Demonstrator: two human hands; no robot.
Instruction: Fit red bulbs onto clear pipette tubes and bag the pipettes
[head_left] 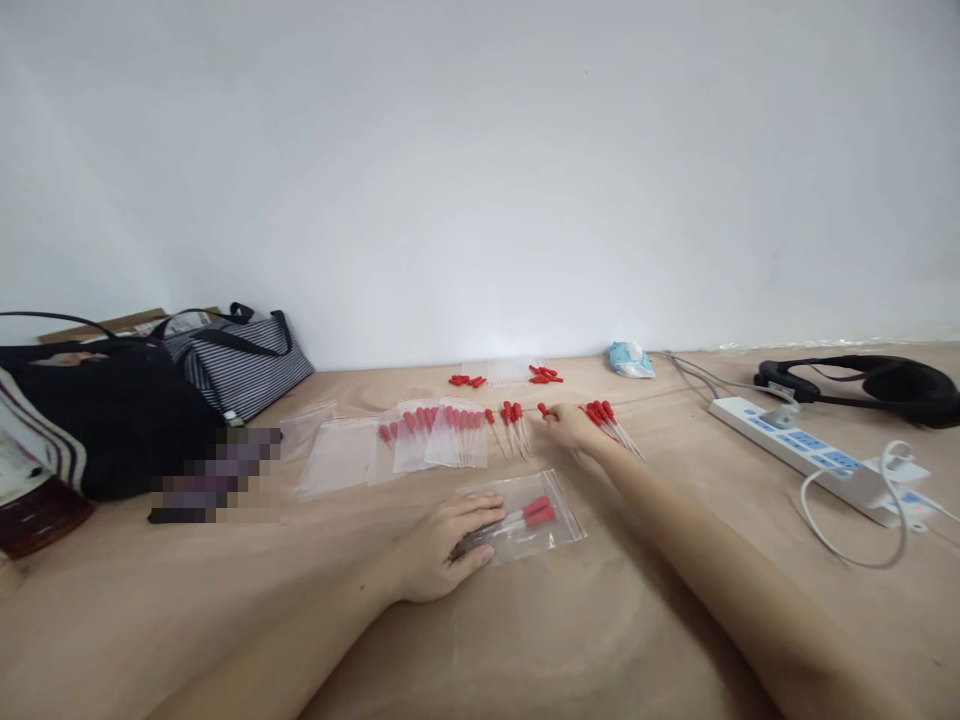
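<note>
My left hand [448, 540] lies on a clear zip bag [564, 535], its thumb and fingers apart and resting on the plastic. Inside the bag are droppers with red bulbs [538, 511]; my hand hides their lower ends. My right hand [571, 430] is farther out on the table, its fingertips closed at the red bulb of a single dropper [543, 410]. The palm and fingers cover most of that dropper's stem. Loose droppers [513, 412] lie just left of my right hand, and another bunch [602, 412] is on its right.
Filled bags of droppers [457, 440] and flat clear bags [341, 455] lie to the left. Spare red bulbs [466, 381] are near the wall. A power strip [810, 450], a black headset [862, 385] and a tissue pack [631, 360] stand right; dark bags [120, 410] are left.
</note>
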